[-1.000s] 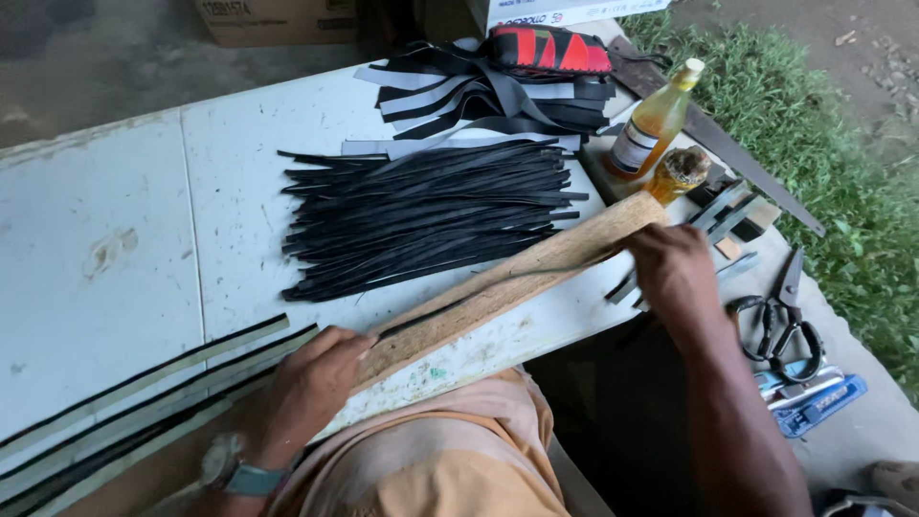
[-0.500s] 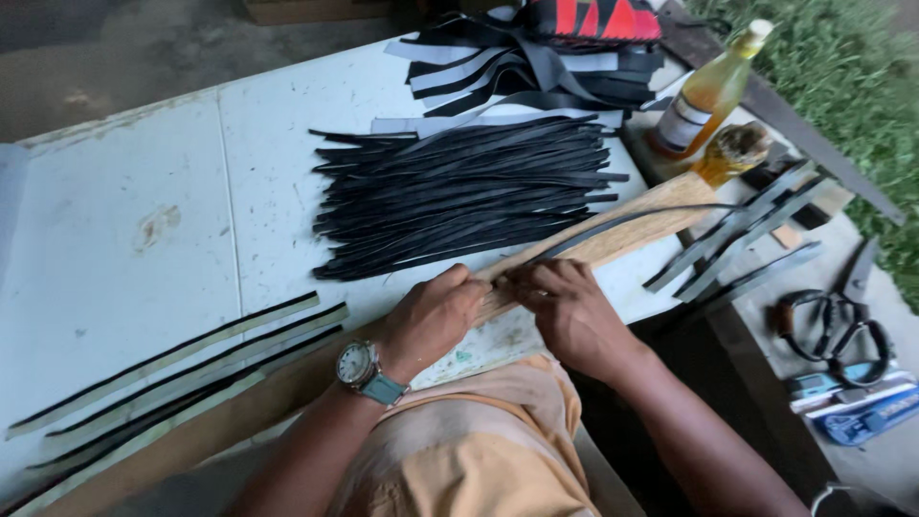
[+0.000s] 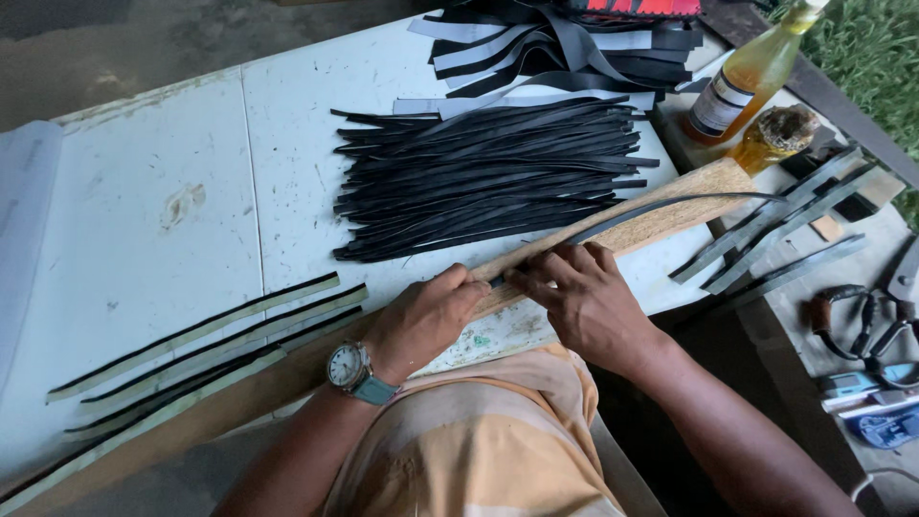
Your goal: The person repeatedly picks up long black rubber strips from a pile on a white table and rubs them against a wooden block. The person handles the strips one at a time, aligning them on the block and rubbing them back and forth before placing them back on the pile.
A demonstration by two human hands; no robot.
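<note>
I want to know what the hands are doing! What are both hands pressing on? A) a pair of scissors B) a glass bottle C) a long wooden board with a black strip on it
C: the left hand and right hand both rest on the long wooden board, with a black strip lying along it.

head cam | looks steeply down | close over white table (image 3: 172, 144)

two hands (image 3: 431, 311) (image 3: 574, 292), one wooden board (image 3: 661, 215), two bottles (image 3: 751, 81) (image 3: 775, 134), one wristwatch (image 3: 349, 369), one pile of black strips (image 3: 488, 177)
</note>
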